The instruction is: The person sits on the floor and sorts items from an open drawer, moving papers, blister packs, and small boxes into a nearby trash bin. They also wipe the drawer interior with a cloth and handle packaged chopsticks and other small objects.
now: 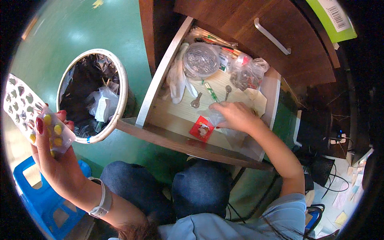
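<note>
My left hand (55,162) grips a blister pack (22,100). Several yellow pills remain in its near end, while the pockets at the far end are burst. Inside the pulled-out wooden drawer (168,117), my right hand (235,115) has its fingers on a clear plastic bag (214,117). Just left of that bag lies a small red packet (202,129) with a printed picture. Beyond the fingers are a metal key (196,101), a second key (228,90) and a green-and-white wrapped stick (211,92). A folded cream paper (255,97) is partly behind the right hand.
Farther back in the drawer are a round tub of paper clips (201,60), white gloves (177,78) and a knotted plastic bag (247,73). A lined waste bin (122,96) stands left of the drawer, near a blue plastic stool (45,207). A closed drawer's handle (271,36) juts out above.
</note>
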Tool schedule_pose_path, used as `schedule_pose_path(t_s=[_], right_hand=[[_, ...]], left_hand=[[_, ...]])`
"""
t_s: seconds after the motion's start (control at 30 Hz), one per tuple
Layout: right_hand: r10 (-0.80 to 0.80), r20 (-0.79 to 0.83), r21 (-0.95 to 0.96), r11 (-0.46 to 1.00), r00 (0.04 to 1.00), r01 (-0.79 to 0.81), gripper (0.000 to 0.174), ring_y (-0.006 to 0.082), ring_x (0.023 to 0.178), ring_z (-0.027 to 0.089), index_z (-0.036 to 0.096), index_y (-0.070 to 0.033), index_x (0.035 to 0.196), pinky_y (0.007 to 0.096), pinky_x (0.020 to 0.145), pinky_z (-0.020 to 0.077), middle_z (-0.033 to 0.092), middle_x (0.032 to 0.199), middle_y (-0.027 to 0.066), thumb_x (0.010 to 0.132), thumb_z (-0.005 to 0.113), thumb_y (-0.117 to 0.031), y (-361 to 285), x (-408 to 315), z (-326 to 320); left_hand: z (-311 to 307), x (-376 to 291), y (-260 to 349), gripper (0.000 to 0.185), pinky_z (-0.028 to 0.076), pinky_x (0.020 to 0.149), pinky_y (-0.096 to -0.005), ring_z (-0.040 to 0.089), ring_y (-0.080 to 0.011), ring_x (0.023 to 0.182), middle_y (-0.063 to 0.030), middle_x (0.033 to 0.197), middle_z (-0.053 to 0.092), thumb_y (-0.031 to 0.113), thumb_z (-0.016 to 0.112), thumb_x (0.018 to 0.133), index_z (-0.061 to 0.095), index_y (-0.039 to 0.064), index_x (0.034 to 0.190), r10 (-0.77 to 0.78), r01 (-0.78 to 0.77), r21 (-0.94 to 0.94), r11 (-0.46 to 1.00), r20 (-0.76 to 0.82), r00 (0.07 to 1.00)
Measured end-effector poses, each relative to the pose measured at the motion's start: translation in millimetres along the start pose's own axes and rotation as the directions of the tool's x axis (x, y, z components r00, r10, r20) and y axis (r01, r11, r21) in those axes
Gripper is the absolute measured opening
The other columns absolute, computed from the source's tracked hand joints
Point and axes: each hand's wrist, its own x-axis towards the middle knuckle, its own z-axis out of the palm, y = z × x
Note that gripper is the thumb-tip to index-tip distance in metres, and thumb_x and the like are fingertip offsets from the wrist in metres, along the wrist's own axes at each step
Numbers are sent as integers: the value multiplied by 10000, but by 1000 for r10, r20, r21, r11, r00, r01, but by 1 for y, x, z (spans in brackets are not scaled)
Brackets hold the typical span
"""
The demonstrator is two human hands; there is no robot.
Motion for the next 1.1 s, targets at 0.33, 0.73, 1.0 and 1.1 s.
schedule_pose_path(t_s=[0.33,0.73,1.0,1.1], right_hand=[[-96,-28,-102,990,995,93,272,303,805,576,561,-86,885,395,676,481,512,933,106,645,671,-153,9,-15,14],[202,-498,688,684,843,243,217,171,965,516,574,-16,886,304,859,408,489,1115,42,673,610,-3,18,-42,-34],[558,-309,951,210,770,229,244,100,817,530,570,-39,1007,227,736,403,587,940,30,768,535,-71,-6,-22,-57],[617,-277,956,98,737,277,230,109,791,554,568,-35,997,242,715,429,594,919,37,774,558,-89,-8,-14,-62]], left_hand=[[2,-2,0,407,508,728,-340,592,-270,907,-179,1055,549,178,559,831,432,-42,1148,-3,3,13,1000,-48,999],[-6,-1,3,308,444,855,-367,535,-275,1005,-137,1140,514,169,496,866,498,-1,1122,-54,55,-26,998,46,998],[2,-3,11,399,501,697,-307,606,-235,798,-208,906,594,187,566,827,450,-60,1118,-40,40,-3,999,-26,999],[2,-1,14,405,499,696,-304,608,-235,774,-213,901,596,189,571,824,449,-61,1118,-54,54,-16,998,-24,998]])
